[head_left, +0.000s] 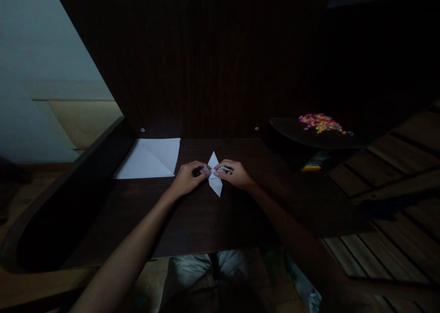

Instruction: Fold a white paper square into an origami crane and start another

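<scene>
A small white folded paper figure [216, 184] with pointed flaps lies between my hands over the dark desk. One point stretches away from me, another towards me. My left hand [188, 177] pinches its left side between thumb and fingers. On the right side, my right hand [235, 172] also pinches the paper, thumb and forefinger close to its centre. The fingers hide part of the folds. To the left of my left hand sits a stack of white paper sheets [149, 159], the top one showing a diagonal crease.
The dark wooden desk [192, 221] has a tall back panel [206, 74] and a raised left side [68, 189]. On a rounded shelf [292, 129] at the right is a pile of small colourful pieces [321, 122]. Wooden slats [378, 253] show at the far right.
</scene>
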A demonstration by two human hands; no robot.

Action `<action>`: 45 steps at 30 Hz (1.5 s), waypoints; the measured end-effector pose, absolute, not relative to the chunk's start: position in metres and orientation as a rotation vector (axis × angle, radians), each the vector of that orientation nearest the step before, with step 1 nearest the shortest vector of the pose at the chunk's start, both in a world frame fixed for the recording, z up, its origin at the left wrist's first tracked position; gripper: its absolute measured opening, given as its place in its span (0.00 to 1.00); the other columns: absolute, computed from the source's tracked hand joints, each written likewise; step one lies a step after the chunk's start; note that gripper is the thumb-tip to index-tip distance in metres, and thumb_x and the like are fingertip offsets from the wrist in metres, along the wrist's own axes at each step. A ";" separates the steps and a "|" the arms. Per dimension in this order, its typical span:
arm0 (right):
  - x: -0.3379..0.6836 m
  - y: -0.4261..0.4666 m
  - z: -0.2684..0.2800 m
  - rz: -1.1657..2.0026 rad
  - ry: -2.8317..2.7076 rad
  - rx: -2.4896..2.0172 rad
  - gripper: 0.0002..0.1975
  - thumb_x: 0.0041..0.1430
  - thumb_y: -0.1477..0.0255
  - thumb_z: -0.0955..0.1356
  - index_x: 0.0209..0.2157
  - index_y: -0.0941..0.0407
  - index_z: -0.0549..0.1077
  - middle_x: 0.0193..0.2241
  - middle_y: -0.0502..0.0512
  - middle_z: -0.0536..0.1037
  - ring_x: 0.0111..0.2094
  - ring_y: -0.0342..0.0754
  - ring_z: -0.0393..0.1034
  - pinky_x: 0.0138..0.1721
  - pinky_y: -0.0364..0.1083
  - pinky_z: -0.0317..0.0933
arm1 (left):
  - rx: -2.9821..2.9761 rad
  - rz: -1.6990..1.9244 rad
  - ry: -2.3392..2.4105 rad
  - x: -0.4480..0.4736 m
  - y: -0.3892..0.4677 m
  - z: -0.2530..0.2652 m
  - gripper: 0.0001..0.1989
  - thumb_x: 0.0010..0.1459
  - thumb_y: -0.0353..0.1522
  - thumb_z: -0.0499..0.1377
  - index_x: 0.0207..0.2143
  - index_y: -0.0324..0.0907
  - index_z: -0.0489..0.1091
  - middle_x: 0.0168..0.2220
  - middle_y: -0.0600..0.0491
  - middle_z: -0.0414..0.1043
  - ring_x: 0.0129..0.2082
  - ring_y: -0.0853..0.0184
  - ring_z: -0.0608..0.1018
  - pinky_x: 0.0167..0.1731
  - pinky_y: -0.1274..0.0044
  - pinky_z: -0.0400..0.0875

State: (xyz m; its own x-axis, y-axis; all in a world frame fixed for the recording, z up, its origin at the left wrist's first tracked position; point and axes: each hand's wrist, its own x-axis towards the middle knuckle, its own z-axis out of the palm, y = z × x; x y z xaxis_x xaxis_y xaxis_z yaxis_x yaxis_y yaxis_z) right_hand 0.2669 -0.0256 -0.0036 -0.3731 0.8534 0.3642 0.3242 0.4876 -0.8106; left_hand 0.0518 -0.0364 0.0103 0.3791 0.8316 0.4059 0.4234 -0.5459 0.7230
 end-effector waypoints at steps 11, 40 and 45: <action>0.269 -0.022 -0.003 0.850 -1.937 -0.971 0.05 0.52 0.70 0.70 0.28 0.57 0.78 0.31 0.54 0.77 0.33 0.46 0.71 0.32 0.43 0.62 | 2.137 1.018 1.007 0.052 -0.030 0.002 0.07 0.57 0.35 0.62 0.33 0.41 0.77 0.33 0.51 0.76 0.35 0.65 0.77 0.38 0.75 0.69; 0.276 -0.019 -0.004 0.858 -2.003 -0.974 0.04 0.51 0.72 0.71 0.30 0.56 0.79 0.32 0.53 0.74 0.34 0.47 0.70 0.34 0.44 0.63 | 2.078 0.992 1.013 0.057 -0.031 -0.001 0.09 0.55 0.37 0.63 0.32 0.41 0.78 0.30 0.51 0.74 0.31 0.66 0.75 0.34 0.75 0.69; 0.283 -0.020 -0.003 1.004 -1.886 -1.005 0.08 0.52 0.66 0.71 0.30 0.57 0.78 0.32 0.54 0.74 0.33 0.46 0.69 0.28 0.42 0.61 | 2.032 1.027 1.047 0.055 -0.028 -0.005 0.10 0.55 0.38 0.63 0.32 0.41 0.78 0.33 0.50 0.77 0.32 0.65 0.76 0.36 0.74 0.70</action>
